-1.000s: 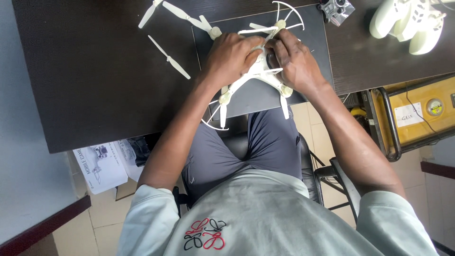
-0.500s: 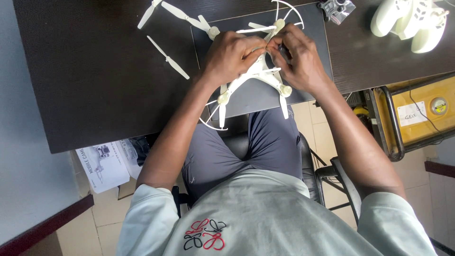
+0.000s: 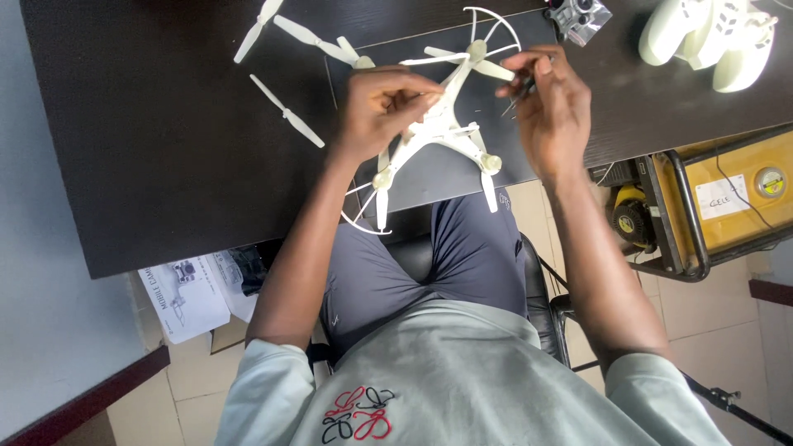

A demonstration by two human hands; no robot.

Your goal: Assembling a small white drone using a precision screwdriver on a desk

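A white quadcopter drone point(image 3: 442, 124) with propellers and curved guard hoops lies over the near edge of a dark desk point(image 3: 165, 140). My left hand point(image 3: 382, 107) grips its body from the left side. My right hand point(image 3: 549, 103) is lifted off to the right of the drone, fingers pinched on a small dark tool whose tip points toward a propeller arm. Two loose white propeller blades point(image 3: 287, 111) lie on the desk to the left.
A small grey camera module point(image 3: 578, 15) and a white controller point(image 3: 714, 37) sit at the far right of the desk. A yellow generator in a black frame point(image 3: 710, 206) stands on the floor at right. Papers point(image 3: 183, 296) lie below the desk.
My right hand has come off the drone's body and moved right and up, now pinching a small tool. The left hand stays on the drone.
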